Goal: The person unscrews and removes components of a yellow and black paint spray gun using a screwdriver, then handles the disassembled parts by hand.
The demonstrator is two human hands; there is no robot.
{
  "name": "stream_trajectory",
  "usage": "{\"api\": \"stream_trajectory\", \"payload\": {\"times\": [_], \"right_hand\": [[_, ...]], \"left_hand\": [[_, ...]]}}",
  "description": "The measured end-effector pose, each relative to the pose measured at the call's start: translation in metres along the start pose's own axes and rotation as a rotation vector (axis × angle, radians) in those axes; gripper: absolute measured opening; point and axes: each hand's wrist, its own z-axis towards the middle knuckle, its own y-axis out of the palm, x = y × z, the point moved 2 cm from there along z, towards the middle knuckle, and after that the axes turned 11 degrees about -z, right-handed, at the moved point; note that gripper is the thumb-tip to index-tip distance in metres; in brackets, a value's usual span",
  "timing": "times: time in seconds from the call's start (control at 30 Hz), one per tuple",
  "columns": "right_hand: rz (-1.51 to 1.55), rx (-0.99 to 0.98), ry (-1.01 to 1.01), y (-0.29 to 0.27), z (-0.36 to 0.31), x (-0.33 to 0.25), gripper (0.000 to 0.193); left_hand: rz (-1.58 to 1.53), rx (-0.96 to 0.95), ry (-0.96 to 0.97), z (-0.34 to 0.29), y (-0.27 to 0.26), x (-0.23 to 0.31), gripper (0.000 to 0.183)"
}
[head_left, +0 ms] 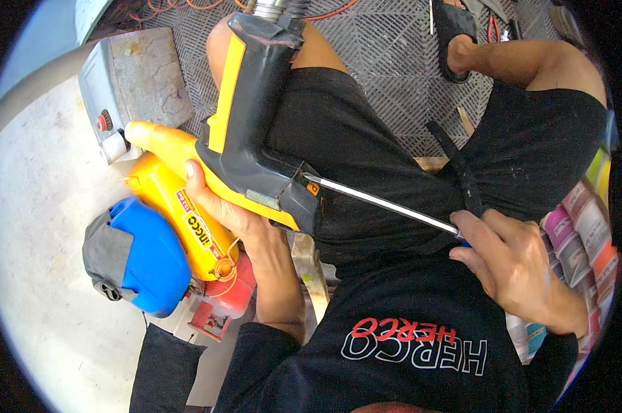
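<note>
Across my lap lies a yellow and black gun-shaped tool [245,117], its ribbed metal end toward the far edge of the view. My left hand [221,210] is closed around its yellow side, with the thumb on top and the other fingers hidden beneath. My right hand [514,258] grips a screwdriver [387,204], whose handle is mostly hidden in the fist. The long shaft points left, and its flat tip meets the tool's black housing beside a small orange mark. Whether the tip sits in a slot cannot be made out.
To the left stand a grey metal box [149,79] with a red knob, a yellow container [180,213], a blue and grey object [149,258] and a red item [235,289]. Patterned cloth [590,234] lies at right. A black sandal [455,38] rests on the textured floor mat [387,41].
</note>
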Motion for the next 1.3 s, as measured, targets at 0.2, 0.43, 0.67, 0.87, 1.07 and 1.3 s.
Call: {"api": "stream_trajectory", "payload": {"times": [0.2, 0.43, 0.67, 0.87, 1.07, 1.3], "right_hand": [[0.602, -0.185, 0.056, 0.019, 0.003, 0.027, 0.029], [0.926, -0.616, 0.349, 0.003, 0.009, 0.021, 0.029], [-0.069, 0.069, -0.060, -0.001, 0.001, 0.002, 0.038], [-0.107, 0.071, -0.048, 0.014, -0.003, 0.003, 0.035], [0.410, -0.172, 0.085, 0.009, 0.009, 0.010, 0.020], [0.372, -0.075, 0.008, 0.011, 0.004, 0.008, 0.016]], "left_hand": [[0.025, -0.021, 0.009, 0.003, -0.007, -0.002, 0.052], [-0.022, -0.088, -0.031, 0.008, -0.009, 0.001, 0.050], [0.046, 0.046, 0.028, -0.004, 0.007, 0.001, 0.048], [-0.007, 0.011, -0.016, -0.006, 0.010, 0.000, 0.044], [-0.008, -0.025, -0.047, -0.003, 0.008, -0.001, 0.043], [0.040, -0.047, -0.008, -0.005, 0.007, -0.004, 0.042]]}}
